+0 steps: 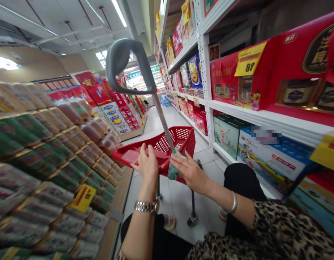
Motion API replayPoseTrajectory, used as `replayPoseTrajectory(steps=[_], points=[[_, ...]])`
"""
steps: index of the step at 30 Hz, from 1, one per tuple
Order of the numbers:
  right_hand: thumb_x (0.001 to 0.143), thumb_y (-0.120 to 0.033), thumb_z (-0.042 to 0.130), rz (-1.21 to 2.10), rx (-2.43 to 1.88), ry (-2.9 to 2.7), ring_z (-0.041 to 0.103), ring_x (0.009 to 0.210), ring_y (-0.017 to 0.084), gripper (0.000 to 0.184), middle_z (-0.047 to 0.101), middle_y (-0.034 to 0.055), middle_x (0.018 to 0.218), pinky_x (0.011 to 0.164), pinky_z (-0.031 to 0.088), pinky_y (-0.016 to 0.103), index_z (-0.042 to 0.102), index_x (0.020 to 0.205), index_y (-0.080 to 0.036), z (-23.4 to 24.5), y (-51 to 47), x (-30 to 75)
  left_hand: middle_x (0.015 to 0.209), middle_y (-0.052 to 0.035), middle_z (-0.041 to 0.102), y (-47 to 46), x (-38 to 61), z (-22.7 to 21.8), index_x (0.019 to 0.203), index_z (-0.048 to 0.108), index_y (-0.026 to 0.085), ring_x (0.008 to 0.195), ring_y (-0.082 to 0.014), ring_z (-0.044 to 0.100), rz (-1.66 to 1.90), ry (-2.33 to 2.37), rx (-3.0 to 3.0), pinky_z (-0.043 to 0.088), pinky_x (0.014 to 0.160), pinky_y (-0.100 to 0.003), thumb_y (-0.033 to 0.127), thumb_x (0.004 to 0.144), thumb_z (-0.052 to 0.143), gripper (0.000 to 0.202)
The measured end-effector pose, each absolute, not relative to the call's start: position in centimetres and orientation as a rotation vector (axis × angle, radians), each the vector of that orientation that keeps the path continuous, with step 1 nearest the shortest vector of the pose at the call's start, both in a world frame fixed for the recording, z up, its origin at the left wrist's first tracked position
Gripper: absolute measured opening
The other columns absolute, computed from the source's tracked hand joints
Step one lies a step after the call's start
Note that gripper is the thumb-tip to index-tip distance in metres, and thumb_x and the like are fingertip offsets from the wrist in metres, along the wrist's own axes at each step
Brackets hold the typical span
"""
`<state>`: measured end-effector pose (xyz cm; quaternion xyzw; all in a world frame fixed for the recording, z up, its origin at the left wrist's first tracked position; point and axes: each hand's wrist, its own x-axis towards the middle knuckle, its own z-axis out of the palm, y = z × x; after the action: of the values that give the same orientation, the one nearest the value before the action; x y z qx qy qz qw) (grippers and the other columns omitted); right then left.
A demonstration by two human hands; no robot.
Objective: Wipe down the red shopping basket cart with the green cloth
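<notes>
Cloth (172,171) against perforated plastic basket (159,144)

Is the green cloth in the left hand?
No, the right hand holds the green cloth at the near end of the red basket.

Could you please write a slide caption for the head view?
Right hand holding a green cloth at a red wheeled basket, left hand at its rim.

Cart (191,141) ahead, stacked packs (72,162) left, boxes (274,57) on shelves (205,72) right
</notes>
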<state>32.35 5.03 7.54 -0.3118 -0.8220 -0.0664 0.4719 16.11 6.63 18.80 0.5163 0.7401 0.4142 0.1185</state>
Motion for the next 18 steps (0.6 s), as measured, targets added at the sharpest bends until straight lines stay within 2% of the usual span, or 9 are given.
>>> replayPoseTrajectory(steps=[3, 5, 7, 9, 11, 12, 14, 16, 18], points=[[0.094, -0.004, 0.043, -0.203, -0.793, -1.935, 0.054, 0.140, 0.025, 0.063, 0.058, 0.0144, 0.150, 0.126, 0.027, 0.060, 0.048, 0.155, -0.021, 9.1, 3.8, 33.3, 0.161, -0.0062, 0.047, 5.8, 17.8, 17.9, 0.154, 0.041, 0.025, 0.153, -0.0248, 0.036, 1.265, 1.946, 1.504, 0.008, 0.130, -0.055, 0.046, 0.105, 0.020, 0.057], [0.095, -0.005, 0.043, -0.195, -0.808, -1.900, 0.054, 0.140, 0.024, 0.063, 0.059, 0.0127, 0.149, 0.126, 0.028, 0.058, 0.046, 0.155, -0.023, 10.2, 3.1, 34.2, 0.162, -0.0082, 0.046, 5.3, 18.4, 17.4, 0.156, 0.036, 0.024, 0.149, -0.0223, 0.042, 1.355, 1.795, 1.484, 0.026, 0.127, -0.046, 0.047, 0.106, 0.017, 0.059], [0.096, -0.008, 0.045, -0.181, -0.809, -1.894, 0.054, 0.139, 0.023, 0.061, 0.058, 0.0111, 0.151, 0.126, 0.030, 0.056, 0.046, 0.155, -0.024, 11.1, 2.7, 34.8, 0.159, -0.0113, 0.049, 5.4, 18.1, 17.4, 0.158, 0.032, 0.021, 0.141, -0.0204, 0.053, 1.490, 1.669, 1.488, 0.044, 0.116, -0.036, 0.049, 0.106, 0.013, 0.062], [0.096, -0.009, 0.046, -0.193, -0.823, -1.910, 0.054, 0.140, 0.023, 0.059, 0.057, 0.0110, 0.152, 0.127, 0.029, 0.055, 0.048, 0.154, -0.022, 11.6, 2.7, 35.0, 0.152, -0.0123, 0.056, 6.2, 17.0, 18.2, 0.154, 0.039, 0.019, 0.136, -0.0200, 0.058, 1.631, 1.682, 1.584, 0.049, 0.109, -0.031, 0.049, 0.106, 0.013, 0.062], [0.094, -0.006, 0.045, -0.246, -0.868, -1.924, 0.051, 0.142, 0.026, 0.059, 0.057, 0.0118, 0.151, 0.127, 0.028, 0.058, 0.053, 0.151, -0.020, 11.7, 3.2, 35.0, 0.145, -0.0112, 0.063, 7.9, 14.9, 19.4, 0.143, 0.054, 0.018, 0.137, -0.0220, 0.056, 1.681, 1.918, 1.749, 0.045, 0.114, -0.035, 0.044, 0.106, 0.019, 0.057], [0.092, -0.004, 0.044, -0.280, -0.899, -1.928, 0.049, 0.143, 0.028, 0.059, 0.058, 0.0122, 0.150, 0.126, 0.028, 0.059, 0.056, 0.149, -0.019, 11.5, 3.6, 34.9, 0.143, -0.0104, 0.064, 9.0, 13.7, 19.9, 0.138, 0.059, 0.019, 0.138, -0.0238, 0.054, 1.607, 2.085, 1.831, 0.040, 0.118, -0.040, 0.042, 0.106, 0.024, 0.053], [0.088, 0.000, 0.044, -0.339, -0.963, -1.934, 0.046, 0.144, 0.031, 0.062, 0.061, 0.0125, 0.147, 0.126, 0.029, 0.062, 0.059, 0.146, -0.017, 11.2, 4.8, 35.1, 0.144, -0.0127, 0.064, 11.3, 11.3, 20.6, 0.133, 0.064, 0.019, 0.141, -0.0302, 0.051, 1.344, 2.335, 1.914, 0.032, 0.122, -0.053, 0.039, 0.105, 0.029, 0.050], [0.086, 0.002, 0.046, -0.378, -1.005, -1.942, 0.047, 0.143, 0.032, 0.063, 0.064, 0.0128, 0.143, 0.125, 0.031, 0.062, 0.061, 0.144, -0.016, 11.0, 6.0, 35.7, 0.146, -0.0151, 0.062, 13.2, 9.2, 20.5, 0.125, 0.070, 0.018, 0.144, -0.0361, 0.046, 1.053, 2.450, 1.972, 0.029, 0.120, -0.064, 0.036, 0.104, 0.029, 0.049], [0.086, 0.003, 0.047, -0.424, -1.027, -1.946, 0.049, 0.141, 0.032, 0.061, 0.066, 0.0134, 0.141, 0.123, 0.035, 0.061, 0.063, 0.142, -0.015, 10.9, 7.1, 36.3, 0.137, -0.0175, 0.068, 14.5, 7.8, 19.8, 0.114, 0.074, 0.016, 0.139, -0.0367, 0.051, 0.836, 2.411, 2.073, 0.033, 0.118, -0.063, 0.033, 0.102, 0.032, 0.047]])
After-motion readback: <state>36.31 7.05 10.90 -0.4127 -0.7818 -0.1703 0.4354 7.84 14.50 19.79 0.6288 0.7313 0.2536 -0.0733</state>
